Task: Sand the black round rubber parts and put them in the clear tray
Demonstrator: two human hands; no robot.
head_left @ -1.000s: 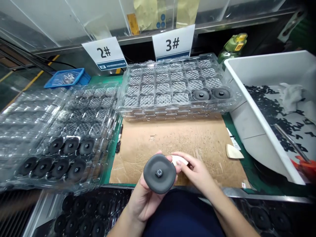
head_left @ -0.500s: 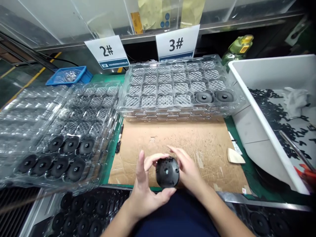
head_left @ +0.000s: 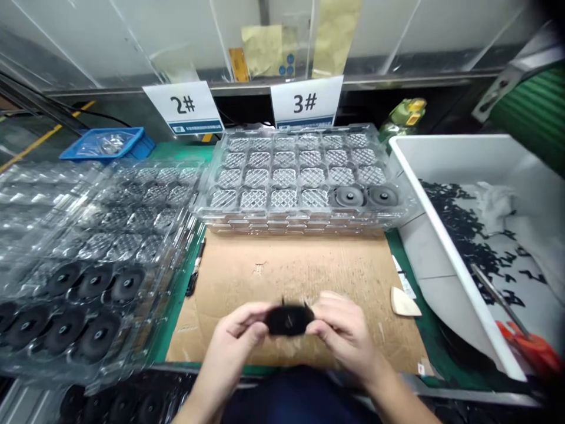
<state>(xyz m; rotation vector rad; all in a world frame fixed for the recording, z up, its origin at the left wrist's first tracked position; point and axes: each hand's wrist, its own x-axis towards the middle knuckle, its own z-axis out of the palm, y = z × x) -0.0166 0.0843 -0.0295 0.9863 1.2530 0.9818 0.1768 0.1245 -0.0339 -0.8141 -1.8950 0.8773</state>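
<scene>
A black round plastic part (head_left: pixel 289 320) is held level between my two hands above the cardboard, somewhat blurred. My left hand (head_left: pixel 236 337) pinches its left edge between thumb and fingers. Its right edge is gripped by my right hand (head_left: pixel 342 327), thumb in front and fingers curled behind. Small prongs stick up from the part's far side. Beyond the hands, a stack of clear trays (head_left: pixel 282 221) carries two similar black parts (head_left: pixel 349 196) in its front right pockets. More of these parts (head_left: pixel 95 281) sit in a clear tray (head_left: pixel 174 235) on the left.
A white bin (head_left: pixel 441 253) with small black pieces and an orange-handled tool (head_left: pixel 525 341) stands on the right. A cream triangular piece (head_left: pixel 404 302) lies on the cardboard (head_left: pixel 238 265). A marker (head_left: pixel 195 268) lies at its left edge. A blue basket (head_left: pixel 106 144) stands back left.
The black part has been tilted from facing me to nearly edge-on. My left hand's raised fingers have closed on its left edge, and my right hand now grips the right edge. The camera view has shifted.
</scene>
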